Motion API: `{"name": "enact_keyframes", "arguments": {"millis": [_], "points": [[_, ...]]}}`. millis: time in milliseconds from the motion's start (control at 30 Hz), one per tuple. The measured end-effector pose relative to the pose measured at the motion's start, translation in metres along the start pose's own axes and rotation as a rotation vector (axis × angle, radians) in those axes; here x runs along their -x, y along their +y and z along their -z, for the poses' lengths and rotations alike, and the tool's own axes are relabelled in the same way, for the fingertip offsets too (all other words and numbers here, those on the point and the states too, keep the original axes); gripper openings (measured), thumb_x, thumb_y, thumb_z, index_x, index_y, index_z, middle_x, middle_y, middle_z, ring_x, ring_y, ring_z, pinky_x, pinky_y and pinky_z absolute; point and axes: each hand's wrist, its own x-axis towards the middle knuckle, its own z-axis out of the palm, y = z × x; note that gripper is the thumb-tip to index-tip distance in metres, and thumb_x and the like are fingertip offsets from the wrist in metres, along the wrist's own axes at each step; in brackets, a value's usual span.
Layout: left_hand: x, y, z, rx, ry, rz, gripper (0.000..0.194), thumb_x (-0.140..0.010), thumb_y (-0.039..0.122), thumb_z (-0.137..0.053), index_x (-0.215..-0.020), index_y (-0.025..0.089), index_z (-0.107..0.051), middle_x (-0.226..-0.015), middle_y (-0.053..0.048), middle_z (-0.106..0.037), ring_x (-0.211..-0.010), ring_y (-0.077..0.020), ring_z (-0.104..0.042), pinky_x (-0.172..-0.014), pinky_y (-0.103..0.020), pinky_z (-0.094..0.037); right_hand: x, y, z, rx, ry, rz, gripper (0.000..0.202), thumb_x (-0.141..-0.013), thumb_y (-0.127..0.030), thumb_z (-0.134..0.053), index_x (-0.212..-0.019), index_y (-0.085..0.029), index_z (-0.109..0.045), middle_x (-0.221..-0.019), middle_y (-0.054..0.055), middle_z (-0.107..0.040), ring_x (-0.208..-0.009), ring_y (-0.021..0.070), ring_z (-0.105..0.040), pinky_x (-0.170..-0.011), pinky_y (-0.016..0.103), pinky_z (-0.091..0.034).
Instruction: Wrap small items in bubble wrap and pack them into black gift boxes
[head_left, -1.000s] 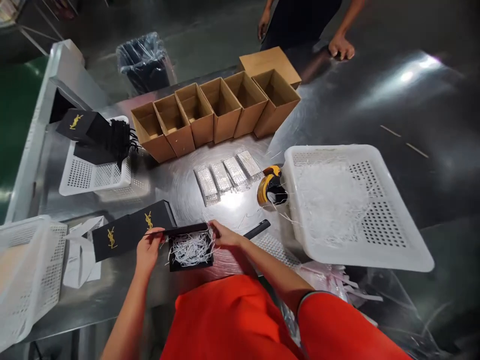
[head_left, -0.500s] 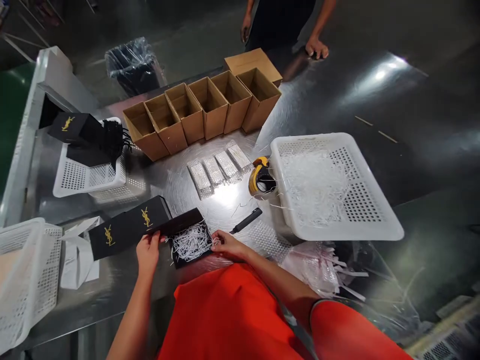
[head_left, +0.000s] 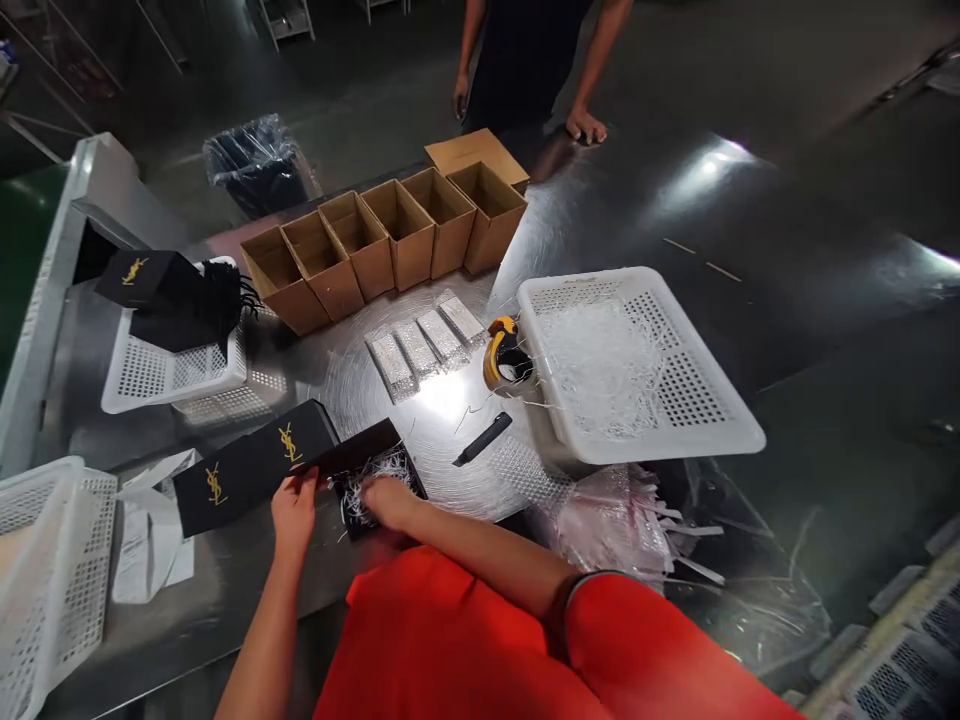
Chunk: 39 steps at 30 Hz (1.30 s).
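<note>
A black gift box (head_left: 417,478) lies open in front of me, its lid raised on the left side. My left hand (head_left: 294,505) is closed on the lid's edge, thumb and fingers pinching it. Inside the box is white shredded paper (head_left: 391,464). My right hand (head_left: 388,500) is down in that paper, fingers curled into it and their tips hidden. Left of the box lie black boxes with gold YSL logos (head_left: 255,465). A black cutter or marker-like tool (head_left: 484,440) rests to the right, and bubble-wrapped flat packs (head_left: 427,345) lie beyond.
Brown open cartons (head_left: 360,245) stand in a row at the back. A white basket of shredded paper (head_left: 739,435) is on the right, beside a tape dispenser (head_left: 495,368). More white baskets (head_left: 120,395) stand left. A co-worker's hand (head_left: 586,125) rests on the table's far side.
My right hand has moved left from the box's right edge into the shredded paper. The left hand keeps its hold on the lid. The view has shifted slightly.
</note>
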Motion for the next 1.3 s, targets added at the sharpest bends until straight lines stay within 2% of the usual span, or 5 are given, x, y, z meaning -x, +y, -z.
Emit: {"name": "enact_keyframes", "arguments": {"millis": [233, 500, 833, 1033, 1300], "points": [[0.001, -0.001, -0.002, 0.057, 0.025, 0.012, 0.046, -0.062, 0.067, -0.064, -0.068, 0.021, -0.060, -0.065, -0.008, -0.071, -0.064, -0.0256, -0.069, -0.064, -0.036, -0.056, 0.000, 0.091, 0.042, -0.127, 0.251, -0.326, 0.035, -0.085, -0.006, -0.050, -0.114, -0.018, -0.066, -0.115, 0.010, -0.064, -0.096, 0.0188, -0.062, -0.083, 0.028, -0.046], [-0.002, -0.015, -0.003, 0.066, -0.005, 0.031, 0.048, -0.066, 0.065, -0.065, -0.079, 0.019, -0.064, -0.068, -0.007, -0.072, -0.064, -0.0259, -0.070, -0.066, -0.037, -0.056, -0.013, 0.123, 0.019, -0.274, 0.226, -0.337, 0.017, -0.086, -0.015, -0.054, -0.082, -0.018, -0.069, -0.081, 0.002, -0.069, -0.079, 0.0157, -0.062, -0.075, 0.024, -0.046], [-0.002, -0.012, -0.010, 0.173, -0.011, -0.033, 0.048, -0.069, 0.064, -0.067, -0.082, 0.018, -0.066, -0.068, -0.002, -0.067, -0.058, -0.0173, -0.062, -0.057, -0.030, -0.052, -0.001, 0.089, 0.026, -0.112, 0.269, -0.278, 0.034, -0.087, -0.011, -0.051, -0.117, -0.019, -0.064, -0.120, 0.010, -0.063, -0.099, 0.0179, -0.061, -0.085, 0.026, -0.046], [-0.004, -0.019, -0.008, 0.046, -0.014, -0.088, 0.038, -0.074, 0.055, -0.063, -0.082, 0.019, -0.069, -0.065, -0.002, -0.065, -0.063, -0.0179, -0.061, -0.061, -0.029, -0.049, -0.003, 0.083, 0.037, -0.009, 0.108, -0.356, 0.020, -0.092, -0.013, -0.050, -0.090, -0.015, -0.070, -0.092, 0.010, -0.069, -0.086, 0.0199, -0.062, -0.077, 0.027, -0.044], [-0.007, -0.024, -0.009, 0.092, -0.027, -0.084, 0.038, -0.076, 0.056, -0.063, -0.080, 0.019, -0.069, -0.069, -0.004, -0.067, -0.064, -0.0178, -0.060, -0.061, -0.029, -0.048, 0.006, 0.079, 0.023, -0.091, 0.347, -0.250, 0.042, -0.088, -0.007, -0.046, -0.126, -0.018, -0.060, -0.134, 0.011, -0.059, -0.105, 0.0179, -0.062, -0.086, 0.027, -0.049]]}}
